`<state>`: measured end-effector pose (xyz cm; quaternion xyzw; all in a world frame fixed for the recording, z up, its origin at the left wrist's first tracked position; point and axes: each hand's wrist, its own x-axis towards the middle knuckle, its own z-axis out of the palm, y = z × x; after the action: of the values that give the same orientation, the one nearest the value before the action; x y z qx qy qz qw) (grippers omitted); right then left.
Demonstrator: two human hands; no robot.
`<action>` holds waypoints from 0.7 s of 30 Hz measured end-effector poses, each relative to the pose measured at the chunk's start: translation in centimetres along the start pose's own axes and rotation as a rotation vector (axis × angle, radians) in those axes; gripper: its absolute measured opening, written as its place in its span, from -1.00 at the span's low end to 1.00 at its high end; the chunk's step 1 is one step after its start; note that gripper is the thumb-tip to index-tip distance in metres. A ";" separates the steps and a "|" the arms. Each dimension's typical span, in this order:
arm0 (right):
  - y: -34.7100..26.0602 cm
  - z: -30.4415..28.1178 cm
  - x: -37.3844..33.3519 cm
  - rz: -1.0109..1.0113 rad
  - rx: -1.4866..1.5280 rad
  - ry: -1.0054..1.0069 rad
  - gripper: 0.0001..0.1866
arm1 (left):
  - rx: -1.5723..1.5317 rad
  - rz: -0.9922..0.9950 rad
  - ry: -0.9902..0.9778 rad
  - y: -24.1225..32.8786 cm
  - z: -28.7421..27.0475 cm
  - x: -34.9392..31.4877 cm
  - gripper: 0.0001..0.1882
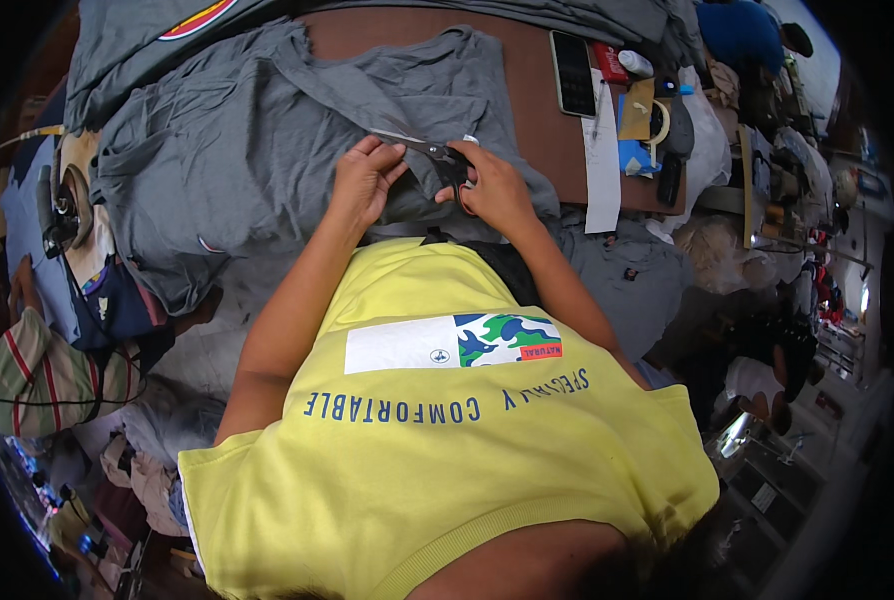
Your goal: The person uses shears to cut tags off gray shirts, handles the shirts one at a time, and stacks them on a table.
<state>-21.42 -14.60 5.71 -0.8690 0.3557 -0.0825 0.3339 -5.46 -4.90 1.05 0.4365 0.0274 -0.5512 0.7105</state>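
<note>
The left forearm [302, 275] and right forearm [562, 275], both bare, reach forward and slant inward from bent elbows set wide. The left hand [367, 178] has curled fingers, thumb near their tips. The right hand [497, 190] is closed in a grip. The hands stand apart, facing each other, by the worktop's [539, 125] near edge.

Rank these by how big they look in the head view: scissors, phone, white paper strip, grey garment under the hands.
1. Grey garment
2. White paper strip
3. Phone and scissors: unsure; the scissors stretch longer but look slimmer, and the right hand partly covers them.
</note>
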 end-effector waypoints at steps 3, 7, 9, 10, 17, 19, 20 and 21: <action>0.7 0.4 -0.1 0.017 0.013 -0.016 -0.30 | 0.001 -0.007 -0.012 -0.1 -0.2 0.1 -0.82; 2.2 1.3 -0.5 -0.035 0.034 0.051 -0.38 | 0.005 -0.015 -0.030 0.0 -0.2 0.1 -0.82; 2.0 1.2 -0.8 0.018 0.069 0.024 -0.41 | 0.002 -0.016 -0.032 0.2 -0.1 0.0 -0.82; 2.1 1.3 -0.9 -0.002 0.069 0.041 -0.43 | 0.003 -0.017 -0.031 0.2 0.0 0.0 -0.82; 1.0 0.9 -0.8 0.002 0.025 0.026 -0.43 | 0.016 0.000 -0.045 0.2 -0.2 0.0 -0.79; -0.4 0.2 -0.4 0.041 0.006 -0.026 -0.42 | 0.034 0.020 -0.063 0.1 -0.4 0.1 -0.78; -0.8 0.0 0.0 0.066 0.004 -0.057 -0.40 | 0.042 0.030 -0.073 0.1 -0.5 0.1 -0.77; -1.1 -0.1 0.2 0.090 0.002 -0.088 -0.39 | 0.047 0.038 -0.074 0.0 -0.6 0.2 -0.77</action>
<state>-20.68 -14.26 6.43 -0.8546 0.3794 -0.0294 0.3532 -5.12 -4.64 0.58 0.4330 -0.0200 -0.5539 0.7109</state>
